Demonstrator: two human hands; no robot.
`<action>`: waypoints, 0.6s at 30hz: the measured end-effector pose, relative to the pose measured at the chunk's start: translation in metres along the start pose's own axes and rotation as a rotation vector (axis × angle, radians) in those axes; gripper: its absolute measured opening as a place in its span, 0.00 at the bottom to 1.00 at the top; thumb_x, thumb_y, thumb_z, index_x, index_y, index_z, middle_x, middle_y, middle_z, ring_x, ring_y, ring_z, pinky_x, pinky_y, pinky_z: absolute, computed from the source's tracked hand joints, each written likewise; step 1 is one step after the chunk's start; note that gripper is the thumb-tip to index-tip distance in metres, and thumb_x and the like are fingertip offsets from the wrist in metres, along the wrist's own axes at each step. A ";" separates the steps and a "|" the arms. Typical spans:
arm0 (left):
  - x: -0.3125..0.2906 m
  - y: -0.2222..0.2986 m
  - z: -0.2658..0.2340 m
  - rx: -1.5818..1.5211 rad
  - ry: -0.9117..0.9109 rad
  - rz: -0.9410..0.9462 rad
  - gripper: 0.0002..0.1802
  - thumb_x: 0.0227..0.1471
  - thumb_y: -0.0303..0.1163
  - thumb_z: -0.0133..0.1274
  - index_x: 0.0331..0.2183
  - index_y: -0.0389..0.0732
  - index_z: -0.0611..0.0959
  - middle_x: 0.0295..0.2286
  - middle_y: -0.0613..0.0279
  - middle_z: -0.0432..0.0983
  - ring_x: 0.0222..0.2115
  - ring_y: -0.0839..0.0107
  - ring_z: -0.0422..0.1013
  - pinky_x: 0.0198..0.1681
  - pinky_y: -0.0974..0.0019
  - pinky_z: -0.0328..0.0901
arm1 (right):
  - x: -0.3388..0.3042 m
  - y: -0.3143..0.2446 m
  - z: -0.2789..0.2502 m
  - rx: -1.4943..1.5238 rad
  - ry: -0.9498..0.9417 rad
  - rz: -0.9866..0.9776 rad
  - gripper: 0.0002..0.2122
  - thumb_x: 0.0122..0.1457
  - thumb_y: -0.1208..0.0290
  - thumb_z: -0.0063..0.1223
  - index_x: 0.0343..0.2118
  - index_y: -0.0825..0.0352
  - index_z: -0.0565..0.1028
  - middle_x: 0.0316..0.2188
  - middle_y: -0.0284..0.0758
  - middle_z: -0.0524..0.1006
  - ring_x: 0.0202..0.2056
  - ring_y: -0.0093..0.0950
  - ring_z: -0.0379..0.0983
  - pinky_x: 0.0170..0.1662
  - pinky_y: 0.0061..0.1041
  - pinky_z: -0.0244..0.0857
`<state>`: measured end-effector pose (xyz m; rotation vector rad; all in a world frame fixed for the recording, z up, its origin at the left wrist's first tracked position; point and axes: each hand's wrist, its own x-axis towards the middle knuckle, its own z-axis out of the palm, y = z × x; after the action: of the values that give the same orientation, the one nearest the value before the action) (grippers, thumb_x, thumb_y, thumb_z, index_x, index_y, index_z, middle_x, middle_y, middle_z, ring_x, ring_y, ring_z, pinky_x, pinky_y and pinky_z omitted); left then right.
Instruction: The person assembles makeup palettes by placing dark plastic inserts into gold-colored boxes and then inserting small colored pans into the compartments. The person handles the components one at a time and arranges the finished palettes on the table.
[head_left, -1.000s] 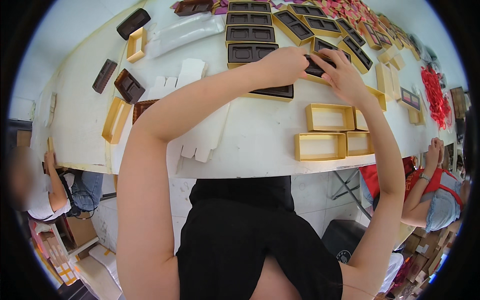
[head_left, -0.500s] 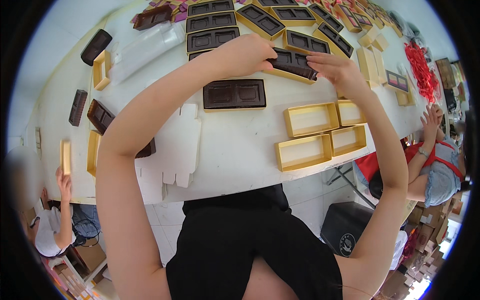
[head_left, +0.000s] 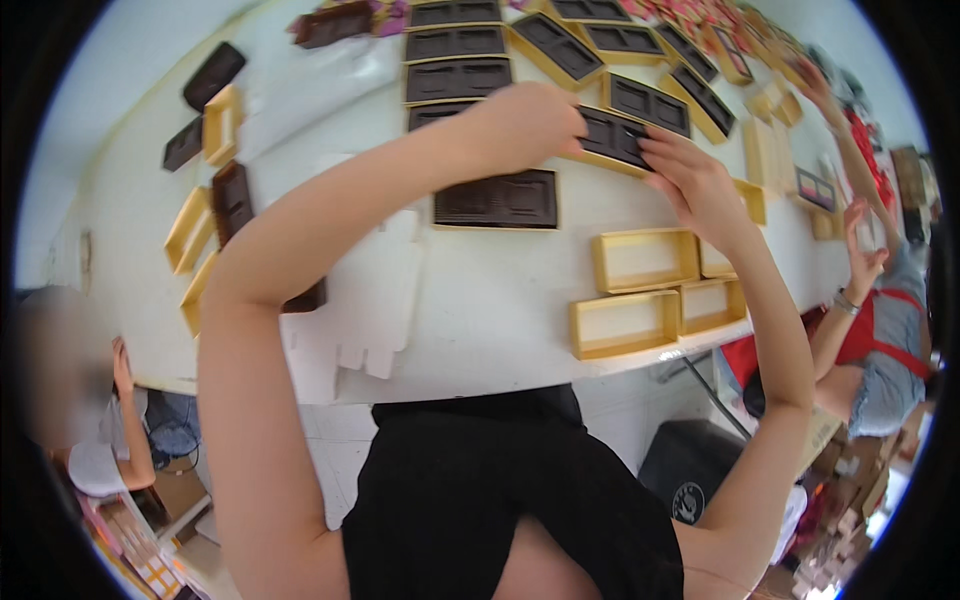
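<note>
My left hand [head_left: 532, 122] is closed at the left end of a gold paper box [head_left: 607, 161]; its fingertips are partly hidden. Inside that box lies a dark brown plastic tray [head_left: 612, 136] with moulded hollows. At the right end, my right hand [head_left: 690, 178] has its fingers bent over the tray's edge, with the thumb low beside the box. Just nearer to me, another gold box holding a dark tray [head_left: 497, 200] lies flat. Boxes without trays [head_left: 626, 327] stand grouped near the table's front edge, below my right forearm.
Several tray-filled gold boxes [head_left: 458, 80] cover the far middle of the table. Clear plastic bags [head_left: 320, 90], loose trays [head_left: 232, 203] and gold frames [head_left: 190, 230] lie left, beside white card [head_left: 370, 290]. Co-workers sit at both sides; one person's arm [head_left: 868, 165] reaches over the right end.
The tray between my hands now sits lower and flatter in its box. At left, a co-worker's gold frame has gone onto the table. The right co-worker has stretched an arm forward.
</note>
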<state>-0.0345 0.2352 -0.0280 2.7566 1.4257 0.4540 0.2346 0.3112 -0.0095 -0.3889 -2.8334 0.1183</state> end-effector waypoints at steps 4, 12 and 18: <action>0.001 -0.026 -0.042 0.178 0.174 -0.072 0.12 0.52 0.44 0.53 0.36 0.51 0.83 0.34 0.63 0.78 0.34 0.57 0.75 0.35 0.60 0.69 | -0.006 -0.015 -0.007 -0.136 -0.072 -0.001 0.12 0.57 0.73 0.53 0.42 0.74 0.75 0.49 0.41 0.74 0.56 0.39 0.65 0.57 0.33 0.62; -0.083 -0.167 -0.078 0.692 0.170 -0.949 0.18 0.51 0.46 0.56 0.36 0.41 0.83 0.36 0.52 0.80 0.35 0.52 0.76 0.33 0.50 0.70 | -0.004 -0.017 -0.012 0.036 -0.115 0.035 0.18 0.53 0.78 0.55 0.48 0.76 0.72 0.53 0.43 0.71 0.59 0.41 0.62 0.59 0.34 0.60; 0.043 0.022 -0.111 -1.628 0.213 -0.324 0.14 0.59 0.38 0.49 0.39 0.38 0.79 0.37 0.60 0.77 0.35 0.69 0.74 0.37 0.65 0.72 | 0.010 -0.037 -0.068 -0.021 0.596 0.069 0.36 0.51 0.71 0.62 0.63 0.65 0.57 0.60 0.42 0.63 0.60 0.39 0.61 0.58 0.32 0.59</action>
<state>-0.0218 0.2427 0.0922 1.1703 0.7527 1.1710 0.2352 0.2818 0.0623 -0.4399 -2.2363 -0.0139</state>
